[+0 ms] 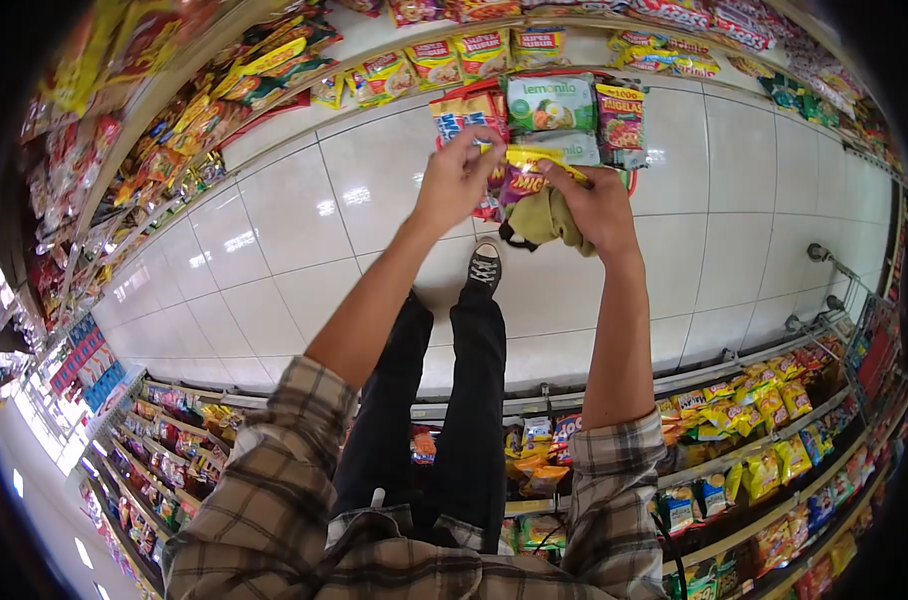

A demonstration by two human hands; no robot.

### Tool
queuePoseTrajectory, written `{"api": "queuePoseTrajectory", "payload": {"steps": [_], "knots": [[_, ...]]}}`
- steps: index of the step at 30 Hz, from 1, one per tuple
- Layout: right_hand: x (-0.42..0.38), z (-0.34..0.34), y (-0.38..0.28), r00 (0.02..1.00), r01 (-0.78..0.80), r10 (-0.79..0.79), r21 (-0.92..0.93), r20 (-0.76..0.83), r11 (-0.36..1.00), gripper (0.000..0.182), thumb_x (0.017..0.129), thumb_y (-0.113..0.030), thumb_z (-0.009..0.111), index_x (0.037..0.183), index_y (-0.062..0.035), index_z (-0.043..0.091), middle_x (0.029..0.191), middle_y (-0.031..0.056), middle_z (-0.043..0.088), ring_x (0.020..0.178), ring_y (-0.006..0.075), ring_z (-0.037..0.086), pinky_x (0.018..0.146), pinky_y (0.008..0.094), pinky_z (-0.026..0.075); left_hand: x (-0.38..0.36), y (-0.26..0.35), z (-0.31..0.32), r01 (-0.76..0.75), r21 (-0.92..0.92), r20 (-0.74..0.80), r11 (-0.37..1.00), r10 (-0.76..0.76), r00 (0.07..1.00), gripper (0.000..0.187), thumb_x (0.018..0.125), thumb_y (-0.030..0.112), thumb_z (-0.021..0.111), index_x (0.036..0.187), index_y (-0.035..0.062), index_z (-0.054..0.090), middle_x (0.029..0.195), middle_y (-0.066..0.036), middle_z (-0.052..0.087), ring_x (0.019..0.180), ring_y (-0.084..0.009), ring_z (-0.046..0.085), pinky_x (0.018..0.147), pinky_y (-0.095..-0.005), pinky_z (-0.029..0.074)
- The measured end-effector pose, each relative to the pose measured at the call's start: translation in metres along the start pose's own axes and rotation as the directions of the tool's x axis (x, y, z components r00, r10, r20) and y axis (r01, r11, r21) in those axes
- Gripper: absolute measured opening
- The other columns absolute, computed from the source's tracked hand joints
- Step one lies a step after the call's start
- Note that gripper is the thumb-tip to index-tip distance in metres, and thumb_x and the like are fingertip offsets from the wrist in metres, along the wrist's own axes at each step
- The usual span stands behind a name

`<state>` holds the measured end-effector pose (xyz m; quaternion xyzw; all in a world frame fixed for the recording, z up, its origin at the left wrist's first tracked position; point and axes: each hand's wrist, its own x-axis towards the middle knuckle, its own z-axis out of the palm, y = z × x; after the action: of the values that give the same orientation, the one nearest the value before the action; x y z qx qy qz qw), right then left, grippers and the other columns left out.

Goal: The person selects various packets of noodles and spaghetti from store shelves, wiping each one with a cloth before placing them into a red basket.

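My right hand (599, 205) has its thumb over the edge of a purple and yellow noodle packet (526, 180). An olive-green cloth (549, 220) bunches under that packet, against the same hand. My left hand (459, 175) is at the packet's left side with thumb and forefinger pinched together; what is between them, if anything, is hidden. Just beyond lie a green and white noodle packet (551, 101), a paler green one (571, 149) partly covered, another purple packet (621, 118), and a red and blue packet (467, 117) at the left. A red rim shows in part beside my right hand.
A shelf of yellow and red noodle packets (434, 62) runs along the far side. Behind me are racks of snack bags (764, 395). A wire trolley (854, 300) stands at the right. White floor tiles (284, 220) lie between, with my shoe (484, 268) on them.
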<state>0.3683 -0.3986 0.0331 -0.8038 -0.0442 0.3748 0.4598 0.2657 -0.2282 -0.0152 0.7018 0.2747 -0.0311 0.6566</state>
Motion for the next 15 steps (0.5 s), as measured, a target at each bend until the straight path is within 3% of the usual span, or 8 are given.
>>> {"api": "queuePoseTrajectory", "payload": {"steps": [3,6,9,10,13,14,15], "knots": [[-0.015,0.024,-0.012,0.998,-0.028,0.032,-0.085,0.045,0.996,0.045,0.081,-0.041,0.072,0.091,0.0028,0.072,0.073,0.0146,0.069,0.067,0.0235,0.065,0.067,0.0346,0.05,-0.04,-0.009,-0.016,0.043,-0.318,-0.012,0.947,-0.049,0.999,0.022,0.098,0.017,0.055,0.114,0.0016,0.055,0.088,-0.002,0.064,0.078,-0.0055,0.059,0.071,-0.0208,0.048],[-0.031,0.049,-0.024,0.995,-0.046,0.063,-0.192,0.084,0.98,0.048,0.078,-0.045,0.072,0.089,0.0016,0.072,0.076,0.0194,0.068,0.073,0.0304,0.067,0.07,0.0371,0.05,-0.072,-0.02,-0.027,0.056,-0.442,-0.146,0.895,-0.134,0.98,0.024,0.098,0.02,0.056,0.108,-0.0018,0.061,0.088,-0.002,0.066,0.076,-0.005,0.057,0.069,-0.0208,0.046],[-0.035,0.076,-0.016,0.97,-0.063,0.096,-0.15,0.225,0.987,0.047,0.078,-0.043,0.073,0.09,0.0021,0.072,0.079,0.0205,0.068,0.076,0.0302,0.067,0.071,0.0381,0.05,-0.105,-0.02,-0.044,0.12,-0.524,-0.111,0.843,-0.207,0.972,0.029,0.098,0.026,0.057,0.101,-0.0013,0.067,0.084,0.0,0.065,0.073,-0.0032,0.053,0.065,-0.0201,0.043],[-0.049,0.089,-0.039,0.961,-0.054,0.115,-0.239,0.25,0.97,0.047,0.076,-0.043,0.074,0.09,0.0017,0.072,0.077,0.0209,0.068,0.076,0.0308,0.067,0.071,0.0384,0.05,-0.123,-0.032,-0.052,0.158,-0.373,-0.142,0.914,-0.225,0.964,0.034,0.097,0.033,0.058,0.09,0.0012,0.069,0.073,0.003,0.059,0.066,-0.0021,0.046,0.059,-0.0208,0.038],[-0.055,0.115,-0.035,0.964,0.088,-0.002,-0.31,0.267,0.947,0.046,0.074,-0.043,0.075,0.088,0.0013,0.072,0.08,0.0214,0.068,0.077,0.0314,0.067,0.071,0.0391,0.05,-0.143,-0.045,-0.067,0.246,-0.36,-0.099,0.9,-0.299,0.949,0.037,0.096,0.036,0.058,0.089,0.0015,0.068,0.065,0.006,0.051,0.061,-0.0021,0.039,0.055,-0.0214,0.033],[-0.056,0.123,-0.035,0.958,0.102,0.005,-0.355,0.287,0.929,0.046,0.074,-0.043,0.075,0.089,0.0012,0.072,0.082,0.0215,0.068,0.078,0.0314,0.067,0.072,0.0388,0.05,-0.15,-0.044,-0.072,0.262,-0.336,-0.109,0.905,-0.314,0.943,0.039,0.098,0.036,0.056,0.082,0.0018,0.067,0.059,0.007,0.045,0.057,-0.0028,0.035,0.052,-0.023,0.031],[-0.058,0.13,-0.038,0.952,0.116,0.013,-0.399,0.306,0.909,0.047,0.074,-0.043,0.075,0.089,0.0011,0.072,0.084,0.0216,0.068,0.079,0.0314,0.067,0.072,0.0386,0.05,-0.157,-0.047,-0.076,0.255,-0.374,-0.11,0.892,-0.315,0.943,0.038,0.098,0.034,0.055,0.084,0.0007,0.068,0.065,0.005,0.051,0.06,-0.0037,0.04,0.055,-0.023,0.034]]}}
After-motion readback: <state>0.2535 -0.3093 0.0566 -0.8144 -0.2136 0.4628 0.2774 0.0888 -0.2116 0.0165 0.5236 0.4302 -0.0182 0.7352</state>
